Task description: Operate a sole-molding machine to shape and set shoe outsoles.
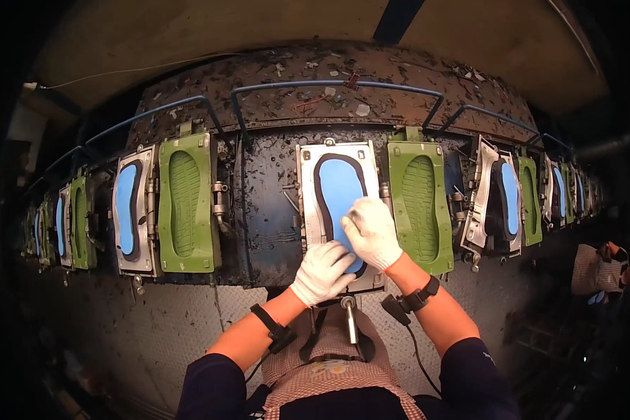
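Note:
A blue shoe insole [341, 183] with a dark rim lies in the silver metal mould half [309, 199] in front of me. My right hand [372, 233], in a white knit glove, is closed with thumb and bent fingers on the insole's right side. Lower down, my left hand [323, 273], gloved the same way, has its fingers curled at the insole's near end. Both hands cover part of that end, so the exact finger contact is partly hidden. Hinged on the right is the green mould half [420, 203], with a ridged sole-shaped hollow.
To the left stand another green mould half [185, 203] and a silver one holding a blue insole [126, 210]. More moulds line up at the right [509, 199]. A blue rail [336, 83] runs behind. A metal handle [350, 318] juts toward me. Scraps litter the far surface [392, 70].

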{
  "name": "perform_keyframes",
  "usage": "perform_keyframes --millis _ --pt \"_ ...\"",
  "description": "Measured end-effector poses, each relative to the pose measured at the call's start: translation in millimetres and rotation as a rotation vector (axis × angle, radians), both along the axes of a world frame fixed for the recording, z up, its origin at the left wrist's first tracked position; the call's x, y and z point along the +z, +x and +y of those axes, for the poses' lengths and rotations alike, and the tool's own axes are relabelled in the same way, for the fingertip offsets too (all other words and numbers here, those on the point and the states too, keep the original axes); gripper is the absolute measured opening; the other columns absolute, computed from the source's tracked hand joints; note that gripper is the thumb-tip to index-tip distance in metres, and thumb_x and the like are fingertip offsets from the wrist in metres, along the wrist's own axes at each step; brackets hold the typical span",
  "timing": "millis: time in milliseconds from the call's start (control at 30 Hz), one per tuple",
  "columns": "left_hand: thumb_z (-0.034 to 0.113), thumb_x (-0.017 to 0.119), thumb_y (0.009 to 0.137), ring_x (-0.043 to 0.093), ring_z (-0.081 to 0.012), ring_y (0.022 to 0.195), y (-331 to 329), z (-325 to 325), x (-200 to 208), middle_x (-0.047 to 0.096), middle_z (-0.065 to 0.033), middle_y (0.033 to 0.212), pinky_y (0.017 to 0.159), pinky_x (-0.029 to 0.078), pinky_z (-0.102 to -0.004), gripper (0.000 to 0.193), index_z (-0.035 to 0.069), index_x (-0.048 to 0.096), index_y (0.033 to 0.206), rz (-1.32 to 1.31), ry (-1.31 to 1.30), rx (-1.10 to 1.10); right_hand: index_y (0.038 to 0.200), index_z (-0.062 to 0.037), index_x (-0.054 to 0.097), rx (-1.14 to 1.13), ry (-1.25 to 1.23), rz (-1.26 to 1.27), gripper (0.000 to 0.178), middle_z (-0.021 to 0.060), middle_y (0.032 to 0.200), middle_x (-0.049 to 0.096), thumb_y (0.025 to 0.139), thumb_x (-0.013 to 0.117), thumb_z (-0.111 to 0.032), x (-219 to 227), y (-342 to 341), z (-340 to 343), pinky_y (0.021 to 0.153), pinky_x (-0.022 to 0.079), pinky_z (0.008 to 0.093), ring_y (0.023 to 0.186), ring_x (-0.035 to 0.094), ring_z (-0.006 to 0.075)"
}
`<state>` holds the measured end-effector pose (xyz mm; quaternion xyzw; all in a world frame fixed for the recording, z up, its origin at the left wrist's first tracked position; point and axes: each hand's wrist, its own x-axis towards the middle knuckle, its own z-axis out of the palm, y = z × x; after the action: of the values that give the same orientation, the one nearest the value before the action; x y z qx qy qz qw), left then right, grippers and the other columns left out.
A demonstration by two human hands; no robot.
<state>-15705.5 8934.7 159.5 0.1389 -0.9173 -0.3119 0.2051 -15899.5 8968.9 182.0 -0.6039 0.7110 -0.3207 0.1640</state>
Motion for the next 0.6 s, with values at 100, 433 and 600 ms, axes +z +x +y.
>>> perform_keyframes --millis 100,433,600 --pt "0.022 0.084 0.069 0.064 -0.0305 0.111 -11.8 3.8 -7.5 0.065 -0.0088 0.112 0.093 0.050 -0.0449 0.046 0.007 0.071 0.110 0.051 -0.022 -0.012 0.110 -0.0052 0.066 -0.103 -0.038 0.325 0.026 0.0146 0.116 0.063 0.090 0.069 -0.021 -16.7 -3.3 -84.7 0.100 0.046 0.0486 0.112 0.059 0.0363" --pt "0.021 0.080 0.066 0.062 -0.0288 0.112 1.5 -10.1 -11.0 0.066 -0.0079 0.111 0.098 0.048 -0.0478 0.042 0.008 0.073 0.105 0.079 -0.003 0.033 0.114 -0.0039 0.063 -0.092 0.211 0.391 0.032 0.0160 0.113 0.063 0.087 0.069 -0.022 -28.4 19.3 -113.1 0.095 0.049 0.0488 0.109 0.060 0.0358" --pt "0.019 0.078 0.067 0.061 -0.0322 0.116 -2.4 -6.7 -19.6 0.064 -0.0105 0.117 0.104 0.045 -0.0564 0.034 0.008 0.073 0.099 0.042 -0.048 -0.059 0.117 -0.0039 0.064 -0.095 0.247 0.304 0.034 0.0161 0.116 0.063 0.092 0.065 -0.027 -24.2 7.6 -109.7 0.097 0.049 0.0483 0.110 0.060 0.0353"
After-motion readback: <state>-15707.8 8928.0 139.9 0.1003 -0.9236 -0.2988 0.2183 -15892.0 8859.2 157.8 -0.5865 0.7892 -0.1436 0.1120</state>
